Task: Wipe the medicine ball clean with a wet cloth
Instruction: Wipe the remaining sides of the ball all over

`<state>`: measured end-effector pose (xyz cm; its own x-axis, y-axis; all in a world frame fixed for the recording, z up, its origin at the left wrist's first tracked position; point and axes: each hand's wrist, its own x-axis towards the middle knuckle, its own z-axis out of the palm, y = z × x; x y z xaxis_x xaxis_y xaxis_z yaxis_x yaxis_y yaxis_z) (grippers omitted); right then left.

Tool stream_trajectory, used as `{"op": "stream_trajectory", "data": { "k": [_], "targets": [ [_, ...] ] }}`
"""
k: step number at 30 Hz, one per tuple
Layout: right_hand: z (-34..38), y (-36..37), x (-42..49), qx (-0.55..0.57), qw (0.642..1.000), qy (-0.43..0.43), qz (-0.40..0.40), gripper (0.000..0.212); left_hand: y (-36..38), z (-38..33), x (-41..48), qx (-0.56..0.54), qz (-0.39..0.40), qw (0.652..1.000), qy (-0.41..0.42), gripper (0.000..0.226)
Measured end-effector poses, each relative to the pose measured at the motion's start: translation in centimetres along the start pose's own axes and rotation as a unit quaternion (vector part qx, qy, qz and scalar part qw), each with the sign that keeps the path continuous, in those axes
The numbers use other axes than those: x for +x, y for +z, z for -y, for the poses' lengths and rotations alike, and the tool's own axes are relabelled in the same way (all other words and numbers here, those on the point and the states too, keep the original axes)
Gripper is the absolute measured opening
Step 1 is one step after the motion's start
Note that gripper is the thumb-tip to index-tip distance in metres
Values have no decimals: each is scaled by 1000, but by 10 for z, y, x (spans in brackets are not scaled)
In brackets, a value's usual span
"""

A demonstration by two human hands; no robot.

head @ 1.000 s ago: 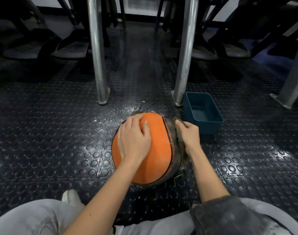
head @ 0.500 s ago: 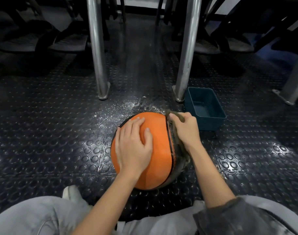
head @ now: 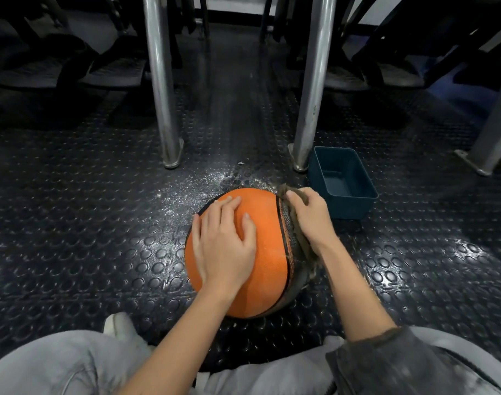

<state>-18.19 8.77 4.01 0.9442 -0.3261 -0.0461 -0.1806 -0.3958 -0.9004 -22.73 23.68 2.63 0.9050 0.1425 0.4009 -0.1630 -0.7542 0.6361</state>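
Note:
An orange medicine ball (head: pixel 267 258) with black seams sits on the studded black floor in front of my knees. My left hand (head: pixel 225 243) lies flat on its top left, fingers spread, holding it steady. My right hand (head: pixel 310 216) grips a dark grey-brown wet cloth (head: pixel 300 252) and presses it against the ball's upper right side. The cloth hangs down the ball's right flank below my wrist. The ball's right face under the cloth is hidden.
A small dark teal plastic tub (head: pixel 341 185) stands just right of the ball. Two chrome posts (head: pixel 162 89) (head: pixel 312 89) rise from the floor behind it, another at far right. White dust (head: pixel 192 183) speckles the floor behind the ball. Gym machine bases line the back.
My right hand with the cloth has slid up along the ball's right side toward its far top. The left hand has stayed on the ball.

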Motion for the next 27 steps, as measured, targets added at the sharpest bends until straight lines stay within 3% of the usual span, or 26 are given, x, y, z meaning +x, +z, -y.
{"op": "stream_trajectory", "data": {
  "k": [2,6,8,11,16,24,27],
  "targets": [
    [13,4,-12,-63,996,-66,0,16,2,-4,2,6,-6,1000,-11,53],
    [33,18,-35,-197,951,-239,-15,20,7,-14,7,15,-12,1000,-23,54],
    [23,9,-19,-185,965,-183,-4,22,7,-12,6,11,7,1000,-5,54],
    [3,-9,5,-88,995,-34,14,16,3,-4,2,6,14,1000,4,53],
    [0,-5,11,-83,995,29,50,26,3,-7,2,13,8,1000,-9,54],
    [0,-7,-35,-135,988,-57,-48,23,9,-22,8,39,-2,998,-46,37],
    [-10,3,-68,-149,973,-145,-101,16,11,-25,30,46,38,996,-74,39]
  ]
}}
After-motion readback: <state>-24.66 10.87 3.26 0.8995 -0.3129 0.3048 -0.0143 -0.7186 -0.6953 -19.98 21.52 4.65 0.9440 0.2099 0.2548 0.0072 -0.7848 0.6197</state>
